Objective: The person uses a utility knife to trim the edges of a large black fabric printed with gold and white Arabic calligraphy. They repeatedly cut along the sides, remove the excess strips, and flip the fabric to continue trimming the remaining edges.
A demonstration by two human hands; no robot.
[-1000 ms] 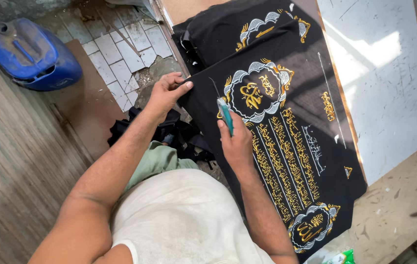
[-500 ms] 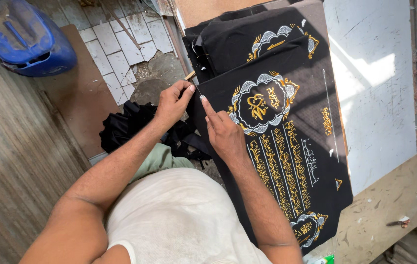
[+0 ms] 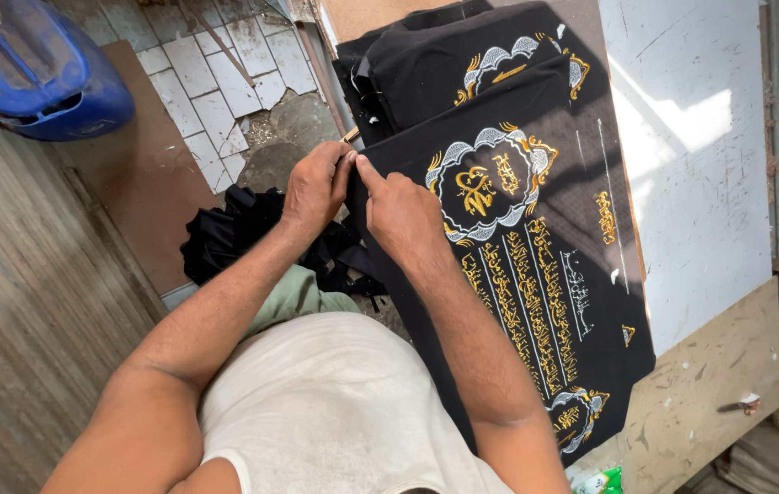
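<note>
Both hands meet at the near left edge of the black embroidered cloth [image 3: 536, 265], at about ten o'clock from its oval gold-and-silver medallion [image 3: 490, 181]. The left hand [image 3: 316, 187] has its fingers curled, tips pressed onto the cloth's edge. The right hand [image 3: 403, 215] lies just beside it, touching it at the fingertips, with forefinger and thumb drawn together in a pinch on the same edge. Whether anything small sits inside that pinch cannot be told.

A second ago the hands were apart: the left reached out to the cloth's upper corner, while the right rested lower, over the medallion's left rim, with a teal-handled tool in its grip. Half a second ago they had closed up. Now they are tight together, and the teal tool no longer shows.

The cloth lies spread on a white board [image 3: 700, 165], running from twelve o'clock down to five o'clock. A second embroidered piece [image 3: 463, 55] lies folded at its far end. A heap of black fabric [image 3: 234, 229] sits at nine o'clock from the hands, on the floor. A blue plastic container [image 3: 33, 64] stands at the upper left, beside cracked tiles [image 3: 216, 82].
</note>
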